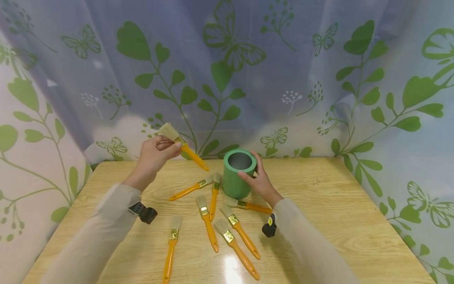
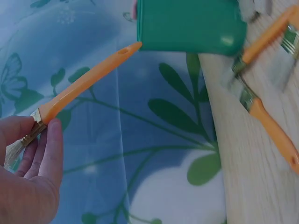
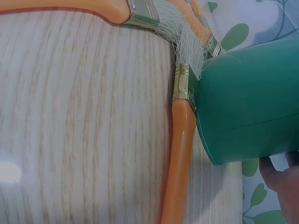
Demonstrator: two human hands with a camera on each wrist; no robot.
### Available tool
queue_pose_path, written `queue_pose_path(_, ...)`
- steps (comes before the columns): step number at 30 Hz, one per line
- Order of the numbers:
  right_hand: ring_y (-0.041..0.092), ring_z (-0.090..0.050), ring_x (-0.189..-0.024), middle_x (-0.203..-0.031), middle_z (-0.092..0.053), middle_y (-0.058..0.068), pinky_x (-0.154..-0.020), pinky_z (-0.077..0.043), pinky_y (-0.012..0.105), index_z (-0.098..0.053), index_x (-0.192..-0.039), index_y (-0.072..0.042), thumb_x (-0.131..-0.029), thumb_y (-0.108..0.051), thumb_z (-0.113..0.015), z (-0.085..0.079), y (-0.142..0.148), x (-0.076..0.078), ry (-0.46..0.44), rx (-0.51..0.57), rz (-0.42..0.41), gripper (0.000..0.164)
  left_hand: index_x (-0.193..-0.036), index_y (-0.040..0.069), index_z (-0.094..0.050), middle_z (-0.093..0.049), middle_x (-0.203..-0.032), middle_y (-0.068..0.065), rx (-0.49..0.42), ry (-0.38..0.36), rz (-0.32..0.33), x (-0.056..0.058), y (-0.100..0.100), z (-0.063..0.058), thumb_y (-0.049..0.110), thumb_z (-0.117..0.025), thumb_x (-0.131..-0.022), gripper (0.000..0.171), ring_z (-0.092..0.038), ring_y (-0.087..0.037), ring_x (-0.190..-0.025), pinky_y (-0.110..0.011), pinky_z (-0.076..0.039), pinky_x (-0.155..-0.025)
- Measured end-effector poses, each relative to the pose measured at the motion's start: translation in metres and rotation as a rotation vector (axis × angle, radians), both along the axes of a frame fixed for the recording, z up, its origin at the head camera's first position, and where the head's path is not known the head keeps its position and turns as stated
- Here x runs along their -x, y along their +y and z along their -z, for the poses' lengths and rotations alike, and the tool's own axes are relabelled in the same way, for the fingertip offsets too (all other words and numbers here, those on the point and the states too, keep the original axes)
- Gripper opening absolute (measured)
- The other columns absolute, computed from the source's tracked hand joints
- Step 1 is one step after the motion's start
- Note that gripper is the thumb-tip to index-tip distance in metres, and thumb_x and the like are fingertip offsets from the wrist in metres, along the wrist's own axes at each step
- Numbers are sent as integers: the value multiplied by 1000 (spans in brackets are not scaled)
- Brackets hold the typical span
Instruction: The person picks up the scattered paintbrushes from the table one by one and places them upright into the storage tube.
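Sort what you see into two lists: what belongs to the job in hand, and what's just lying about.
Belongs to the job:
orange-handled paintbrush pinched in the left hand
green cylindrical container held by the right hand
probably also the seven matching loose paintbrushes

Only surroundings, seemingly:
wooden table
leaf-and-butterfly curtain

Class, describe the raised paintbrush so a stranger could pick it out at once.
On the wooden table stands a green pot. Left of it, the person's left hand pinches a paintbrush, bristles up, orange handle slanting down. It alone is held up; the other brushes lie on the table.
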State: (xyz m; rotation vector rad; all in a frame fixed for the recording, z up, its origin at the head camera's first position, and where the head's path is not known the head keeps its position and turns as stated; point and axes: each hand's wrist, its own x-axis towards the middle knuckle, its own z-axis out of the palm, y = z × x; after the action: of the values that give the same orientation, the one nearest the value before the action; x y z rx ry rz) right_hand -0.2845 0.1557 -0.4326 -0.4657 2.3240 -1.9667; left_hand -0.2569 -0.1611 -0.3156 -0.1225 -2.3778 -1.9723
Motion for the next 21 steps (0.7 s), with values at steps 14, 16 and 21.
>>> queue_pose_path(14, 35, -28, -138, -152, -23, 16, -108, -31, 60, -8, -153, -28, -92, -20, -63, 10, 0, 5, 16, 15, 5, 83, -124, -6, -51, -60, -122, -24, -76, -6, 21, 16, 53, -5, 11, -61, -94, 36, -67, -15, -93, -25, -54, -85)
queue_pose_path(16, 33, -28, -138, -153, -23, 14, -108, -31, 59, -9, -153, -31, -93, -23, -64, 16, 0, 8, 27, 5, 16, 82, -123, -6, -52, -61, -121, -23, -76, -5, 21, 18, 60, -3, 10, -62, -94, 35, -67, -16, -92, -27, -55, -85)
queue_pose_path(21, 29, -29, -139, -153, -24, 8, -108, -32, 57, -10, -151, -39, -94, -27, -63, 23, 0, 13, 40, -19, 39, 79, -118, -4, -57, -64, -118, -21, -38, 8, 21, 23, 76, 6, 11, -63, -93, 30, -66, -25, -100, -32, -54, -88)
